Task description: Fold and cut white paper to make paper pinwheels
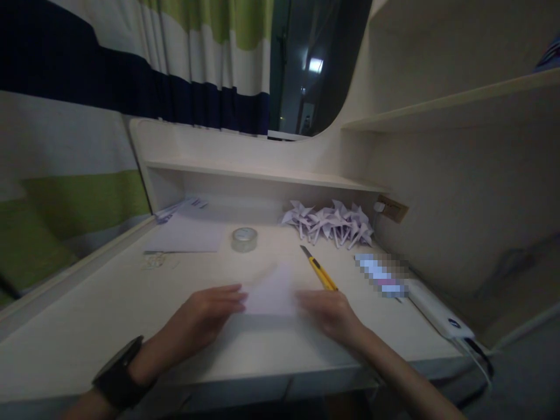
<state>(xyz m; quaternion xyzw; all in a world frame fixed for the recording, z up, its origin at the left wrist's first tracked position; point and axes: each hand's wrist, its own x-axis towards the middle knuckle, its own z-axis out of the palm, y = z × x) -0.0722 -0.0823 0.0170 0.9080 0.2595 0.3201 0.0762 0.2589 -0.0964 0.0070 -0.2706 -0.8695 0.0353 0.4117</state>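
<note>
A white piece of folded paper (272,293), roughly triangular, is between my two hands above the desk. My left hand (210,312), with a dark watch (120,373) on its wrist, is closed on the paper's left corner with fingertips and thumb. At the right edge of the paper is my right hand (328,312); its fingertips are smeared by motion, so their grip is unclear. A yellow box cutter (321,269) lies just beyond the right hand, its blade end pointing away.
Several paper pinwheels (330,221) are piled at the back right. A tape roll (244,239) and a stack of white paper (186,230) lie at the back left. On the right are a blurred-out phone (380,275) and a white power strip (435,309) with cables.
</note>
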